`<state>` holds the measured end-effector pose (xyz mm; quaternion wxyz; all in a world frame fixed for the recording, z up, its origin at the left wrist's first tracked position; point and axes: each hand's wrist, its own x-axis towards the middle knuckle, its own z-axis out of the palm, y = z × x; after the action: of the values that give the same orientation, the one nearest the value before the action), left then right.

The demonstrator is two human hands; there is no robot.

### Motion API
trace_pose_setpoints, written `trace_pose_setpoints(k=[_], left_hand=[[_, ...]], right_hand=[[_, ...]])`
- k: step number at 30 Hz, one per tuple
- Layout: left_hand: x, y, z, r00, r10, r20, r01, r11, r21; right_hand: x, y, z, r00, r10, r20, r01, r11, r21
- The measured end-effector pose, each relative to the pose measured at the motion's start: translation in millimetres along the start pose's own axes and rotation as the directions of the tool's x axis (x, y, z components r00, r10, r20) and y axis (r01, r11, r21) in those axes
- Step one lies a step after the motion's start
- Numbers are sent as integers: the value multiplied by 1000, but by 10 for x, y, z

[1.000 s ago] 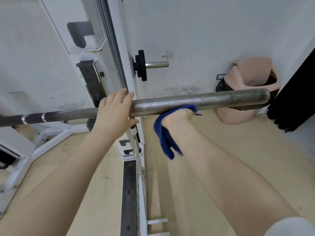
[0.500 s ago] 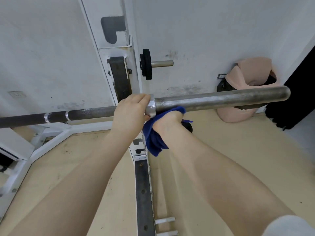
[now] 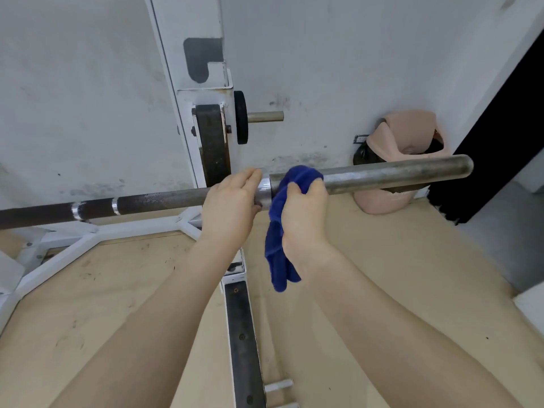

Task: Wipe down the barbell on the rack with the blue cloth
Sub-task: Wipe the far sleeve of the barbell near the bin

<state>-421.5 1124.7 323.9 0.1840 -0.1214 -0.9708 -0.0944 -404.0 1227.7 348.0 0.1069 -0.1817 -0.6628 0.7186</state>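
The barbell (image 3: 394,173) lies across the white rack (image 3: 191,72), with a dark thin shaft on the left and a thick steel sleeve on the right. My left hand (image 3: 229,206) grips the bar at the collar, just left of the sleeve. My right hand (image 3: 304,212) holds the blue cloth (image 3: 297,176), wrapped over the inner end of the sleeve right beside the collar. The cloth's loose end hangs down below my wrist. The two hands sit almost side by side.
A pink bin (image 3: 403,160) stands behind the sleeve's free end at the wall. A small black plate (image 3: 241,117) sits on a storage peg on the upright. The rack's white base legs (image 3: 85,242) and a dark floor rail (image 3: 241,343) lie on the wooden floor.
My right hand turned from under the sleeve to over its top, with the cloth now draped across the bar. The view shifted so the rack and bar sit further right and higher.
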Motion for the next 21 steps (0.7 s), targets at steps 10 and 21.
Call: trace_pose_setpoints(k=[10, 21], left_hand=[[20, -52, 52, 998, 22, -59, -26, 997, -70], [-28, 17, 53, 999, -1, -41, 0, 999, -36]], right_hand=[[587, 112, 148, 746, -453, 487, 632, 251, -733], [603, 177, 28, 766, -454, 454, 564, 138, -814]])
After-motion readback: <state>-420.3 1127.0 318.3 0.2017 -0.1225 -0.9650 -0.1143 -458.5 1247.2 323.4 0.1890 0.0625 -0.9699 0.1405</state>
